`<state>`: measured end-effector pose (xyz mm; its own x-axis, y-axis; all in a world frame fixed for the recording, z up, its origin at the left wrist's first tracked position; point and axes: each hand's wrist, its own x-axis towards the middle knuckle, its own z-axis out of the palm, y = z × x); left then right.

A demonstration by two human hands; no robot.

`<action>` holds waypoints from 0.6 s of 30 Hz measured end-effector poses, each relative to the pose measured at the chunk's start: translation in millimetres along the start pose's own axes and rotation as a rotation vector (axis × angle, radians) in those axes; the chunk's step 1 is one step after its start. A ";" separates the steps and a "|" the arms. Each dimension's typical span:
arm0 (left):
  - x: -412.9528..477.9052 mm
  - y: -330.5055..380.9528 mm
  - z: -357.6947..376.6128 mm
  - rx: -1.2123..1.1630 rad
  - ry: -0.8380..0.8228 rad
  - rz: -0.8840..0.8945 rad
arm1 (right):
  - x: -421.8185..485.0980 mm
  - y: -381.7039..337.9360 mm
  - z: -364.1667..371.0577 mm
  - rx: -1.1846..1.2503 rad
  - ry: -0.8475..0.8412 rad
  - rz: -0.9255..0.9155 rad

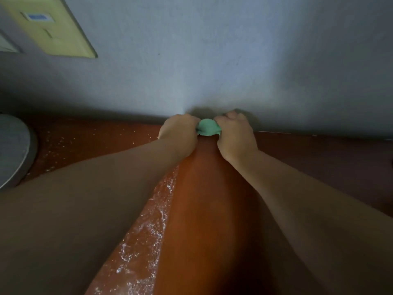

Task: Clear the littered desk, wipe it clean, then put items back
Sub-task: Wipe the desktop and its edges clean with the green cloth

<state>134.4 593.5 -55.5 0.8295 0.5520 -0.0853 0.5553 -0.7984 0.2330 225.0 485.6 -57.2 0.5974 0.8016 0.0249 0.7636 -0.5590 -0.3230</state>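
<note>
The recording has a single view, from a wide-angle camera worn on the person's head. It faces forward and steeply downward along both forearms onto the reddish-brown desk (212, 209). The desk fills the lower half of the frame. The grey wall (212, 60) rises from the desk's far edge and fills the upper half. The camera sits close to the desk, so the forearms enter large from the lower corners. The left hand (178, 130) and right hand (234, 133) both grip a green cloth (208, 127) at the desk's far edge, near frame centre. Lens distortion bows that edge.
</note>
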 end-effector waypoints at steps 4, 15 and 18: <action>-36.2 3.5 -4.2 0.091 -0.038 0.064 | -40.1 -12.7 -11.3 -0.019 -0.104 -0.011; -256.0 24.1 17.5 0.325 -0.371 0.095 | -255.3 -69.0 -19.9 0.014 -0.339 0.025; -326.5 28.7 24.2 0.342 -0.434 0.163 | -324.8 -88.1 -17.7 0.025 -0.358 0.047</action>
<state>-119.0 384.5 -44.4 0.8150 0.3233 -0.4809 0.3459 -0.9372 -0.0438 -32.0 270.7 -20.2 0.5047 0.8011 -0.3218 0.7287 -0.5952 -0.3387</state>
